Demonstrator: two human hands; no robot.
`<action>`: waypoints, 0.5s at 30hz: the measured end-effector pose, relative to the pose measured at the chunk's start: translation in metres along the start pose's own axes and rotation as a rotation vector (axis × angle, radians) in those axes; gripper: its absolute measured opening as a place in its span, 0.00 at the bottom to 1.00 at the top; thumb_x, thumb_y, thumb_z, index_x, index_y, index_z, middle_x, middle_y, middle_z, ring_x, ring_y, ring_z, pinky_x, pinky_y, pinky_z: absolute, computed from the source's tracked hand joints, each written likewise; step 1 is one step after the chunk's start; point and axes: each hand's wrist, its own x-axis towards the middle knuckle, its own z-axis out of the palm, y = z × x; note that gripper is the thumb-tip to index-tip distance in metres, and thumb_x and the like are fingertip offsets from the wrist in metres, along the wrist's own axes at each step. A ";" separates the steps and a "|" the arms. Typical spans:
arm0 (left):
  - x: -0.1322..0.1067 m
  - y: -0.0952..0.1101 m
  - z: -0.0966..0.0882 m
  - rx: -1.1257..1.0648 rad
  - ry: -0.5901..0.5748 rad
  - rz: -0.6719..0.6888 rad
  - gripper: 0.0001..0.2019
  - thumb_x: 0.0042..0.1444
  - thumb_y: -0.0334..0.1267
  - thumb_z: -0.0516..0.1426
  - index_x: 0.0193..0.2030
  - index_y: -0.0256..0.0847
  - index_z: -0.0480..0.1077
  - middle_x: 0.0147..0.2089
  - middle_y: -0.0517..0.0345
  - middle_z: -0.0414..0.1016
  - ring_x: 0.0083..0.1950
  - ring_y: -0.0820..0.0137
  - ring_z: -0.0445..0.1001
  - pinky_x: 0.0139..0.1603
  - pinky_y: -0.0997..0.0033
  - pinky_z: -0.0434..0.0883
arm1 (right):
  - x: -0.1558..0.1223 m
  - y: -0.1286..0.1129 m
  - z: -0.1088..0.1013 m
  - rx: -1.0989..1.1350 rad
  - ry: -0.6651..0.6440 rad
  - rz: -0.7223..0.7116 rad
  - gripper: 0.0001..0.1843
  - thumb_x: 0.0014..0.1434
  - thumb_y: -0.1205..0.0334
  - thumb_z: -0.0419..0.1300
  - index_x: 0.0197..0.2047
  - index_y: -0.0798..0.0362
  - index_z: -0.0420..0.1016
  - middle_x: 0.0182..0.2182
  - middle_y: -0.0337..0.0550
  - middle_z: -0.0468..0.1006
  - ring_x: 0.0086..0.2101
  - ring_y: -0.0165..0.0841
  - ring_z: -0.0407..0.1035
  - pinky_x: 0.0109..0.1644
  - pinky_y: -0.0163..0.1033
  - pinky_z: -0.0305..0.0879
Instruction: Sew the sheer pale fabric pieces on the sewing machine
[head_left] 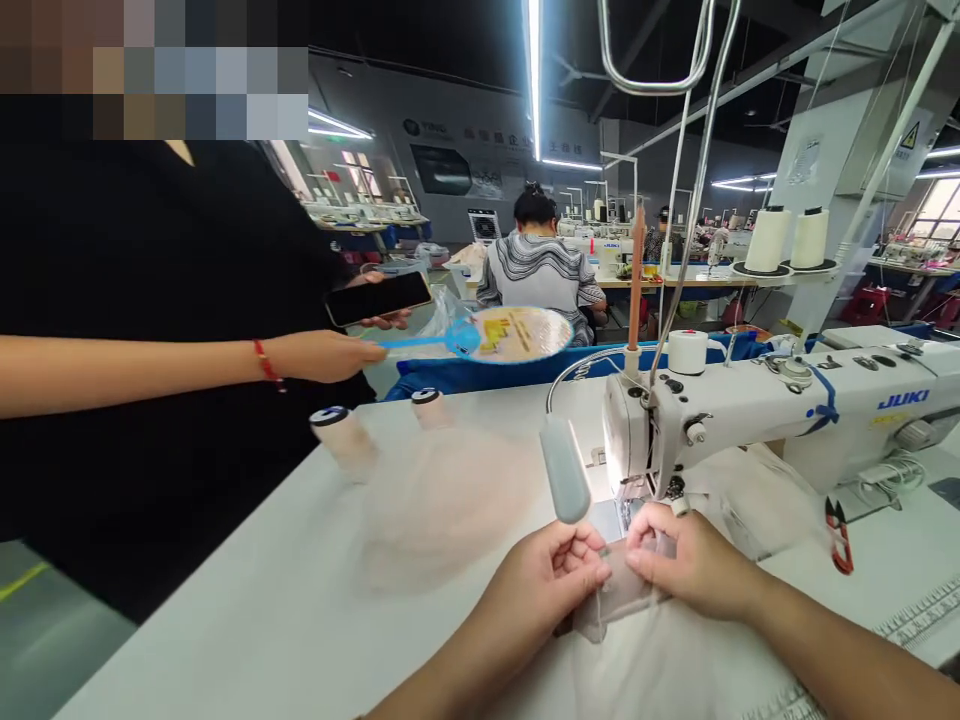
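Note:
Just in front of the needle area of a white sewing machine (750,405), my two hands work at a piece of thin, pale, sheer fabric (619,598). My left hand (551,575) is closed, its thumb and fingertips pinching the fabric's left edge. Opposite it, my right hand (682,560) pinches the fabric's upper right part close to the presser foot. The fabric hangs down toward my lap between both forearms. A small grey lamp (566,470) on a bent neck hangs above my left hand and lights the spot.
Red-handled thread snips (838,535) lie right of my right hand. Pale fabric (450,500) and thread cones (341,440) are on the table's left side. A person in black stands left, holding a phone (379,298) and a blue-handled fan (517,334). A measuring tape (926,610) runs along the front edge.

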 end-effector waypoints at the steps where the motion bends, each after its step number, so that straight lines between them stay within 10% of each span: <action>1: -0.001 0.000 0.000 0.004 0.013 -0.006 0.19 0.47 0.51 0.67 0.39 0.40 0.72 0.30 0.65 0.68 0.33 0.70 0.66 0.32 0.72 0.61 | 0.000 0.000 0.000 0.001 0.015 -0.016 0.04 0.63 0.59 0.64 0.40 0.50 0.78 0.36 0.39 0.78 0.39 0.37 0.71 0.42 0.38 0.65; 15: -0.006 -0.003 0.004 0.079 0.038 0.108 0.20 0.54 0.58 0.65 0.40 0.42 0.75 0.28 0.64 0.69 0.29 0.70 0.65 0.30 0.73 0.62 | 0.000 0.000 0.012 0.012 0.030 -0.115 0.03 0.61 0.61 0.68 0.37 0.50 0.79 0.31 0.36 0.78 0.35 0.35 0.70 0.38 0.36 0.63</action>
